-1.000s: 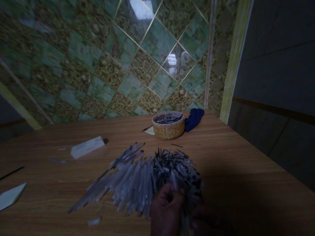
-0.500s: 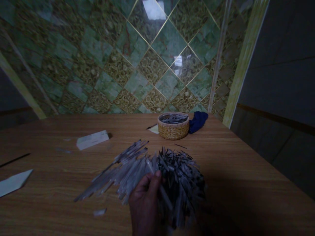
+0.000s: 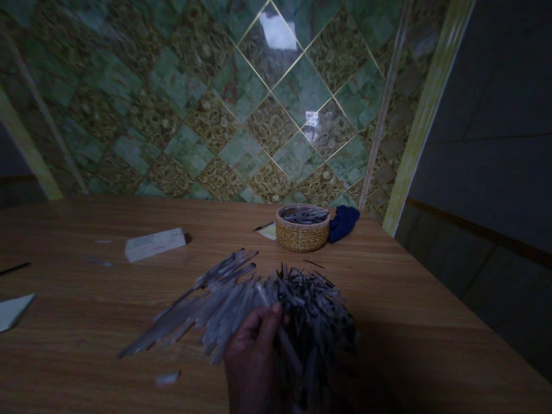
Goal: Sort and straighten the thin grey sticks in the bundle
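Observation:
My left hand is closed, with thumb and fingers pinching a slim clear plastic tube that looks like a pen barrel. The tube slants from upper left to lower right over the piles. To the left of the hand, many pale translucent tubes lie fanned out side by side. On the right spreads a tangled heap of dark-tipped, pen-like sticks. Deep shadow covers the lower right, where a dim shape that may be my right hand shows; its fingers cannot be made out.
Behind the piles stands a round woven basket filled with similar sticks, beside a dark blue cloth. A white box lies at left on the wooden table. Pale paper and a small clear piece lie nearer.
The view has shifted slightly, moving the box and paper leftward in the picture. My left hand keeps its pinch on the tube, with little visible movement.

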Demonstrator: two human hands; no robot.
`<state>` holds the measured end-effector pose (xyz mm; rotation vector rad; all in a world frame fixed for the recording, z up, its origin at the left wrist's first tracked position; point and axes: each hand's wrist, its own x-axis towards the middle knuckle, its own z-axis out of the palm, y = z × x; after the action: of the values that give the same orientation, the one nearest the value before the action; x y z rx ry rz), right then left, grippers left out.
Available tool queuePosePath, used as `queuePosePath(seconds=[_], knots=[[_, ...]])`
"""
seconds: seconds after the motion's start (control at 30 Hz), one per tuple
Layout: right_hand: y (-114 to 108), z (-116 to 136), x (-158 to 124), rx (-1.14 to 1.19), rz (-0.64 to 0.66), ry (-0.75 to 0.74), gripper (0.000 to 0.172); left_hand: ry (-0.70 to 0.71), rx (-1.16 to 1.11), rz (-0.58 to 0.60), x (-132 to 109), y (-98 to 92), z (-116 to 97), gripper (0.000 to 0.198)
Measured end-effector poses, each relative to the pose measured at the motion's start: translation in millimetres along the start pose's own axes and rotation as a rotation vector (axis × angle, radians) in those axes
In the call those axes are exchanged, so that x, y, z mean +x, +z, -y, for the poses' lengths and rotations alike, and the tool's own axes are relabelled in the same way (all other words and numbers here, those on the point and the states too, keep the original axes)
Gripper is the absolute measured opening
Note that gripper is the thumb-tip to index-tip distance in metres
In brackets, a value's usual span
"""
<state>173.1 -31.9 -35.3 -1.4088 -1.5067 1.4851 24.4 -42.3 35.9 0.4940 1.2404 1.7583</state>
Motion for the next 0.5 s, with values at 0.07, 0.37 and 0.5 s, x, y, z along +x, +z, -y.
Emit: queuePosePath(seconds=[0.07, 0.37, 0.5], knots=[[1.2, -1.8, 5.7, -0.026, -0.018, -0.03, 0.019, -0.001, -0.001, 0.012, -0.3, -1.0, 0.5, 0.026], [10.0, -11.1, 23.4, -0.041, -0.098, -0.03, 0.024, -0.032, -0.001, 0.011, 2.8, 0.9, 1.0, 0.028], [11.6, -10.3, 17.5, -0.003, -0.053, 0.005, 0.023, -0.042, -0.005, -0.035, -0.3, 4.8, -1.0, 0.027]])
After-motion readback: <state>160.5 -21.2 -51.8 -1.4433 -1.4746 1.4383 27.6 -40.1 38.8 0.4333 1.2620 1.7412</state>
